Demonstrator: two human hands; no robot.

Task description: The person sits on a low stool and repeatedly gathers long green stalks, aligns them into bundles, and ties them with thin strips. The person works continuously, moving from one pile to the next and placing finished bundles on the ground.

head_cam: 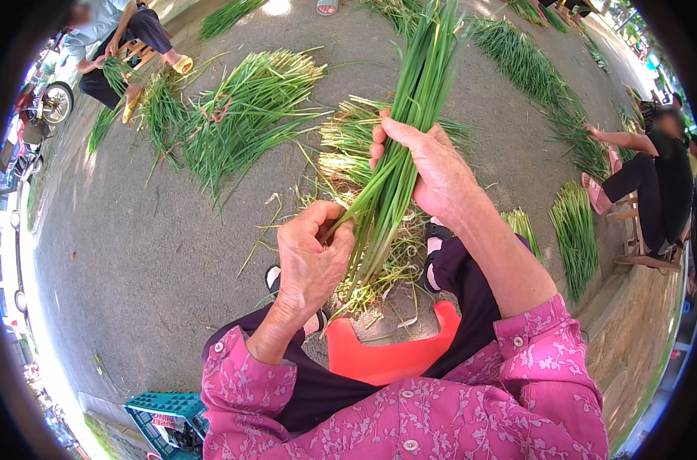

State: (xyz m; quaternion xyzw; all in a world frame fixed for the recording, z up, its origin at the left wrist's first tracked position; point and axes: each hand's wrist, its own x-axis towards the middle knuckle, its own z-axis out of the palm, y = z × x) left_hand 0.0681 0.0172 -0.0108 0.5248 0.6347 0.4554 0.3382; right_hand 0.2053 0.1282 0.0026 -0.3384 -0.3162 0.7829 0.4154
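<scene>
My right hand (431,161) is closed around the middle of a bunch of long green leafy stalks (423,86), which slants up and away from me. My left hand (319,247) pinches the lower ends of a few stalks between thumb and forefinger, at the bunch's left side. Under the bunch, a pile of cut stalks with pale ends (348,144) lies on the ground. Loose trimmings and roots (394,276) are scattered between my feet.
A red plastic stool (383,356) is beneath me. A large heap of stalks tied with pink string (250,115) lies ahead left; more bundles (575,241) lie right. Seated people (118,34) (653,172) are at both sides. A teal plastic crate (170,405) stands behind left.
</scene>
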